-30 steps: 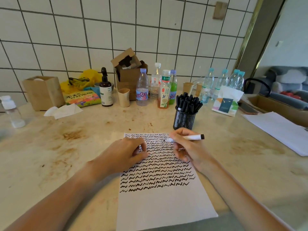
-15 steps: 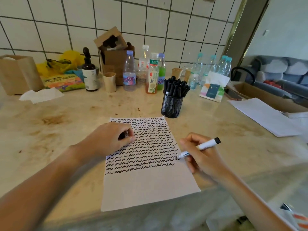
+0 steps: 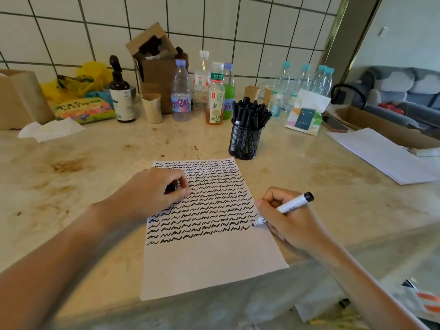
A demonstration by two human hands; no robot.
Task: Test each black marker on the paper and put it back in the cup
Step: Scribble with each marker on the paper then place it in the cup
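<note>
Soft, even daylight fills the wide-angle view from the right, leaving faint shadows, a dull sheen on the countertop (image 3: 297,177), bowed tile lines (image 3: 166,27) near the edges, and blurred forearms at the bottom.

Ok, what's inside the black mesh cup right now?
The mesh cup is packed with capped black markers standing upright, caps fanning above the rim. Their lower barrels show only dimly through the mesh, and the cup's bottom is hidden, so I can't say what else it holds.

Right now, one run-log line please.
right hand: holds marker, tip on paper | left hand: grips cap | cup: full
</note>
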